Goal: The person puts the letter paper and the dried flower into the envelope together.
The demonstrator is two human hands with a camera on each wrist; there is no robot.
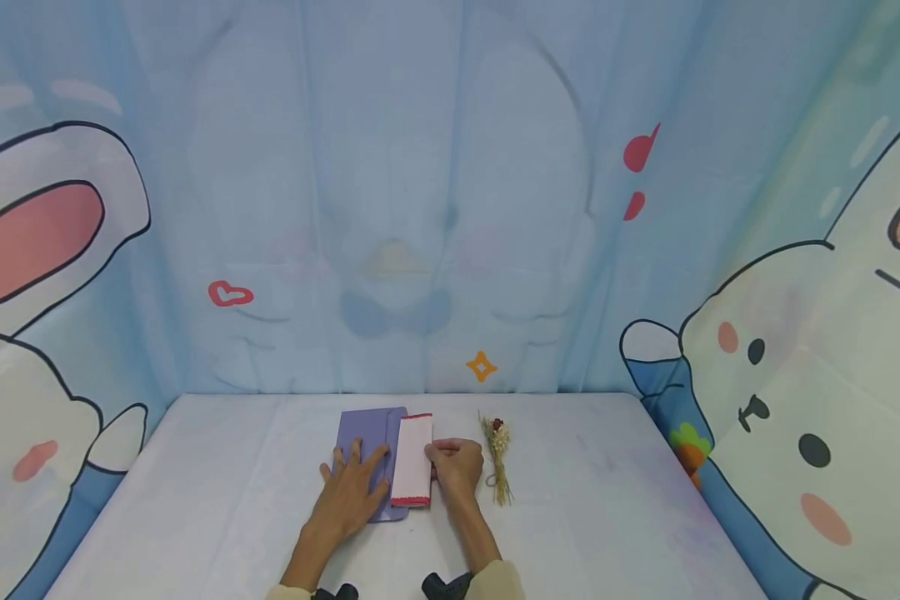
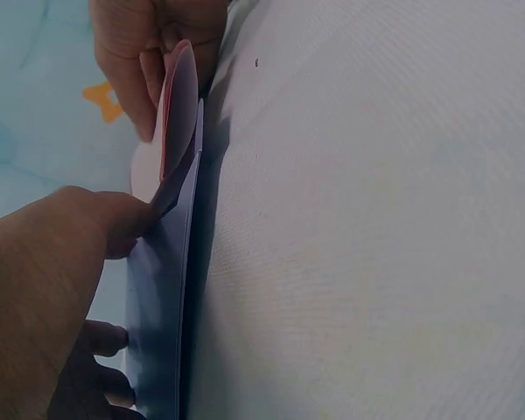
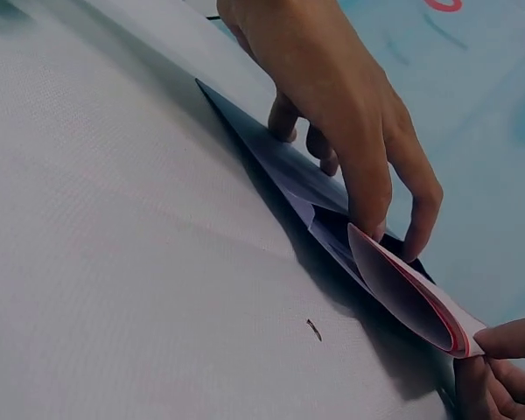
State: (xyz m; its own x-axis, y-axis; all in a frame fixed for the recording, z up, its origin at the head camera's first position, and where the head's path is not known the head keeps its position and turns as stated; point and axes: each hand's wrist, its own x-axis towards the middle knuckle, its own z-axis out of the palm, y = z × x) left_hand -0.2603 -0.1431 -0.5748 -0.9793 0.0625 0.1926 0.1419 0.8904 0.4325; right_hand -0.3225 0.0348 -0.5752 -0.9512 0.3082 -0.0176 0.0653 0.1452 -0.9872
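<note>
I watched from the head camera as the person's left hand (image 1: 352, 487) lay spread, fingers straight, pressing down on a purple envelope (image 1: 367, 433) that sat flat on the desk (image 1: 607, 500), a little left of centre and towards the near edge. The right hand (image 1: 456, 467) pinched the right edge of a white card with a red border (image 1: 412, 471), which was bent into a curve and lay partly over the envelope's open right side.

The right wrist view showed the card (image 3: 402, 293) bowed into a loop, its leading edge tucked just under the envelope's flap (image 3: 306, 188), with the left fingertips (image 3: 372, 223) touching the flap beside it. In the left wrist view the card (image 2: 179, 105) stood arched above the envelope (image 2: 162, 289), the right fingers (image 2: 127, 70) curled round its far end.

To the right of the right hand, just beside it, lay a small bunch of dried flowers (image 1: 497, 458), touched by neither hand.

As I judged it, the main risk was creasing: the card was already strongly bowed, and a harder push could have kinked it or caught its edge on the flap. The envelope might also have slid on the smooth cloth if the left hand's pressure eased. A sweep of the right wrist could have knocked the flowers.
</note>
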